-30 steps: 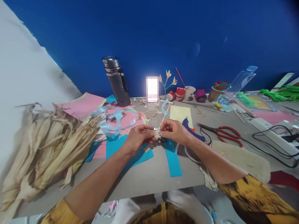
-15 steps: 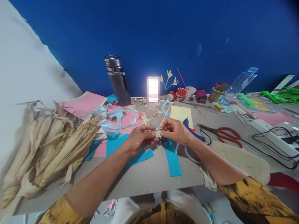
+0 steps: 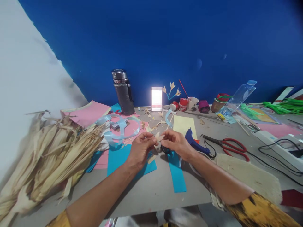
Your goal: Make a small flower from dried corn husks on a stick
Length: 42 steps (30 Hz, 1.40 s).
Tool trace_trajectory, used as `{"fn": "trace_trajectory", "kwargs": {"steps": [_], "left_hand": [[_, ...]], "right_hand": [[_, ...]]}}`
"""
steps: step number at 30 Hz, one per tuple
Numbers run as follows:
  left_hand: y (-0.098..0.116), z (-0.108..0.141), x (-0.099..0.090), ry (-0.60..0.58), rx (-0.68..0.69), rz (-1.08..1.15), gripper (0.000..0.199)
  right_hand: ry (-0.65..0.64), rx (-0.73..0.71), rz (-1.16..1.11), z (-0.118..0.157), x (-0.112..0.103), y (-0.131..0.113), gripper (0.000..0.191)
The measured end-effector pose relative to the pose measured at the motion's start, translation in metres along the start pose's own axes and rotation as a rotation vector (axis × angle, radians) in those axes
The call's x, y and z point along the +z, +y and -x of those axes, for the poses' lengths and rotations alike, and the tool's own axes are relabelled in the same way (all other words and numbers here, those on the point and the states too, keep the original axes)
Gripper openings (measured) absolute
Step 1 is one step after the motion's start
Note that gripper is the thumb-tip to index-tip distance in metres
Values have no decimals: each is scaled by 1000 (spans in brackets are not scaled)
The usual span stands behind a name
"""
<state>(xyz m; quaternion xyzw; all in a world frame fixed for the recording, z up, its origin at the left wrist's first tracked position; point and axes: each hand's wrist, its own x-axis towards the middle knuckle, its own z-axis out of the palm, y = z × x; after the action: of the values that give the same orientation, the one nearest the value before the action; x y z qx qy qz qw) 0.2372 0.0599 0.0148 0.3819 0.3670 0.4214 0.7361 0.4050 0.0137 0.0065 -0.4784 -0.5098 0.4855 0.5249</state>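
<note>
Between my two hands, over the middle of the table, is a small pale husk flower with pointed petals. My left hand pinches it from the left side. The fingertips of my right hand close on its right side. Just under my right fingers lies a dark round object, partly covered. Blue paper lies beneath my left hand, and a blue paper strip runs below my right. A blue glue gun rests right of my right hand.
Dried corn husks are heaped at left. A dark flask stands behind, with a stem of husk flowers by the blue wall. Red-handled scissors, a clear bottle and a power strip with cables lie at right.
The view has tilted up, so the table items appear lower. The husk piece between my fingers has turned and now shows spread petals.
</note>
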Motion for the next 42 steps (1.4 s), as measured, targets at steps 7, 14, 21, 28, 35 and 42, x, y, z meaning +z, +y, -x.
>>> {"fn": "trace_trajectory", "kwargs": {"steps": [7,14,21,28,35,42], "left_hand": [[-3,4,6,12,158,-146,32],[-6,0,3,-57,126,-222,26],[-5,-1,-2,-231,38,-285,25],[-3,-3,-1,-158,4,-166,25],[8,-4,-1,-146,10,-32,26],[4,-5,-2,-123,67,-126,26]], "right_hand": [[73,17,-77,-1,12,1,31],[108,60,-100,0,12,-2,27],[84,72,-155,1,9,-2,25],[86,43,-100,2,5,-8,28],[148,64,-1,1,-2,-13,22],[57,41,-62,0,-3,-8,35]]}}
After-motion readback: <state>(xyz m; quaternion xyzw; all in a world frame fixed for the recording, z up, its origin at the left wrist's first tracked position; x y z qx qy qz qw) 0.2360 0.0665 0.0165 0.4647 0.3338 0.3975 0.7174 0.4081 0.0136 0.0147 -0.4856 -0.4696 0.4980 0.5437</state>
